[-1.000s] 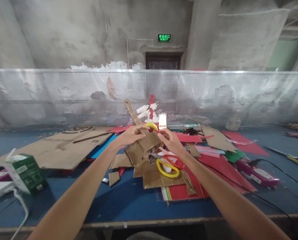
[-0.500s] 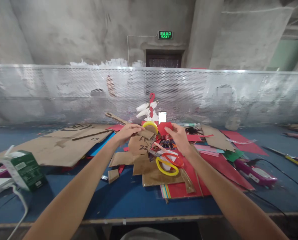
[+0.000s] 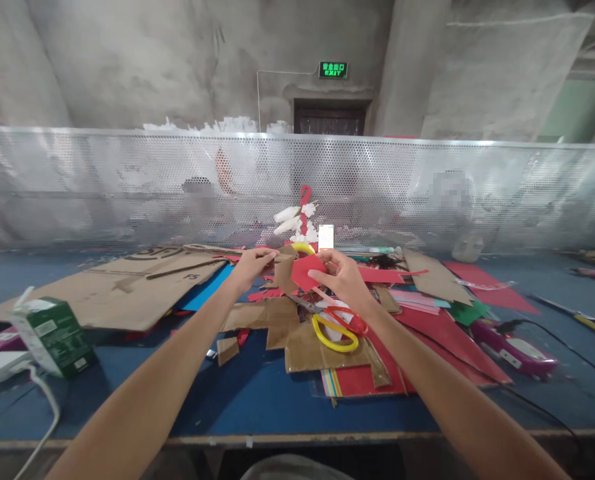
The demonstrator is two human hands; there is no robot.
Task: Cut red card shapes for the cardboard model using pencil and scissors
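Note:
My left hand (image 3: pixel 253 268) is closed, thumb and fingers pinching a small brown cardboard piece (image 3: pixel 283 272). A long cardboard strip (image 3: pixel 204 249) runs out to the left behind that hand; whether it joins the held piece I cannot tell. Between the fingers and thumb of my right hand (image 3: pixel 346 279) is a red paper piece (image 3: pixel 306 272), which overlaps the cardboard's right edge. A yellow ring (image 3: pixel 303 247) shows just behind both pieces. Below them, scissors with red and yellow handles (image 3: pixel 333 339) lie on cardboard scraps (image 3: pixel 322 357).
White flowers with a red loop (image 3: pixel 304 220) and a lit phone (image 3: pixel 326 237) stand behind my hands. Large cardboard (image 3: pixel 102 287) spreads leftward, near a green box (image 3: pixel 54 337). Red sheets (image 3: pixel 452 340) and a purple device (image 3: pixel 514 348) lie right. A perforated metal screen (image 3: pixel 377 187) borders the table.
My right hand has brought the red paper left and down against the cardboard. The cardboard in my left hand has turned, its written side out of sight, and the long strip has dropped lower.

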